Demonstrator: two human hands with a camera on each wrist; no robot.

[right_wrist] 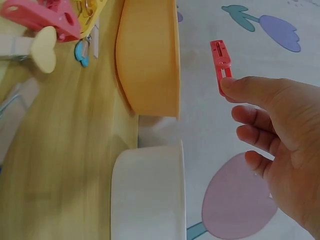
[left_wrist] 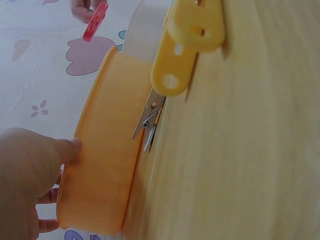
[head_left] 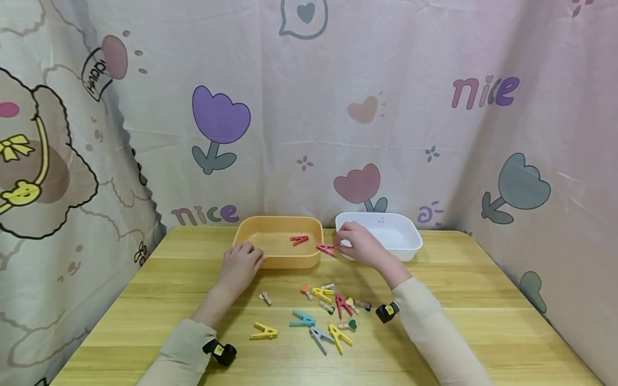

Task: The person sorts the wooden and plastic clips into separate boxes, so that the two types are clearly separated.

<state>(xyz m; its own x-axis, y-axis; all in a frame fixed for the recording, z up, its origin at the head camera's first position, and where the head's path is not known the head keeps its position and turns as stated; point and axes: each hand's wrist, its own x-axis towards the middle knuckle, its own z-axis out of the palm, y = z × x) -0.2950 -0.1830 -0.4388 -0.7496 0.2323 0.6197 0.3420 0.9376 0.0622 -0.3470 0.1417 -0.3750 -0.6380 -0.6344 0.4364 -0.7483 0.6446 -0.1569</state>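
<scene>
With thumb and fingertips, my right hand (head_left: 361,245) pinches the end of a red clothespin (head_left: 326,250), held up by the right rim of the orange-yellow tub (head_left: 285,262). In the right wrist view that red clothespin (right_wrist: 221,65) points away from the thumb. My left hand (head_left: 240,269) grips the tub's near left rim. The left wrist view puts the thumb on the outer wall of the tub (left_wrist: 102,145) and the other fingers over its rim. Another red clothespin (head_left: 299,240) lies inside the tub.
A white tub (head_left: 407,252) stands right of the orange-yellow one, under my right hand. Loose on the wooden table (head_left: 159,321) lie several plastic clothespins, including a yellow one (head_left: 263,331) and a turquoise one (head_left: 302,319), plus small wooden pegs (head_left: 266,298). A printed curtain (head_left: 289,107) hangs behind.
</scene>
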